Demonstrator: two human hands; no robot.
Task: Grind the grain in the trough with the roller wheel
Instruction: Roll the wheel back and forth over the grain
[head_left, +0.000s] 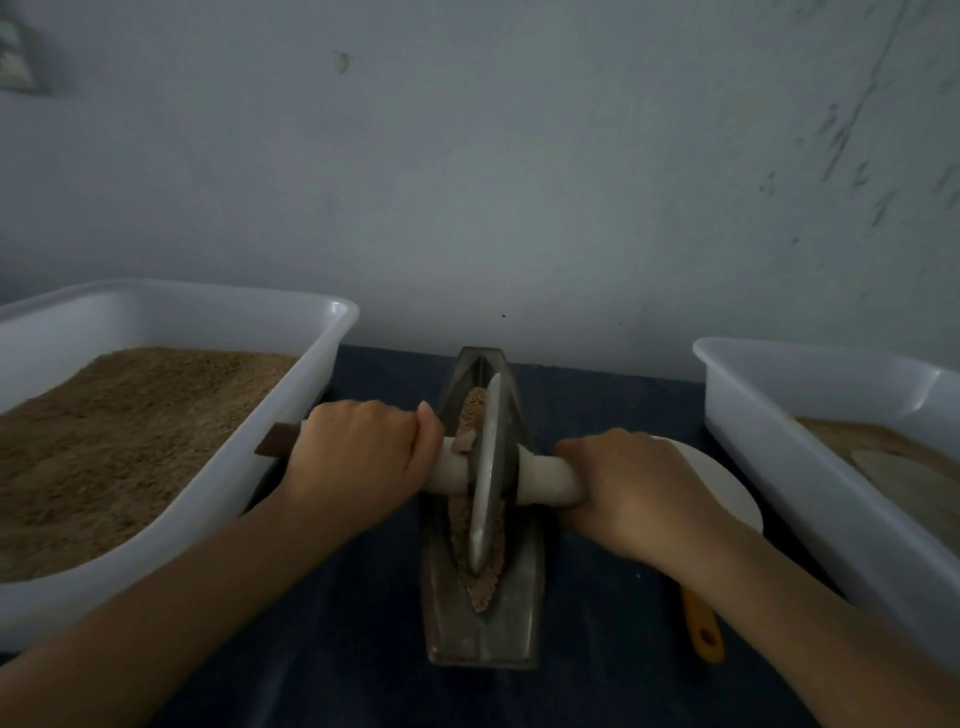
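While the left hand (358, 457) and right hand (631, 491) clamp the pale axle handle (545, 480), the grey metal roller wheel (488, 467) stands in the boat-shaped metal trough (480, 623) of brown grain (480, 571). Outside the left hand, a white plastic tub (291, 415) holds brown grain; outside the right, another white tub (779, 441) holds paler meal.

Both forearms reached in from the bottom corners toward the frame's centre. The left hand (358, 457) and the right hand (631, 493) were knuckles-up, fingers curled closed, level with each other and apart.
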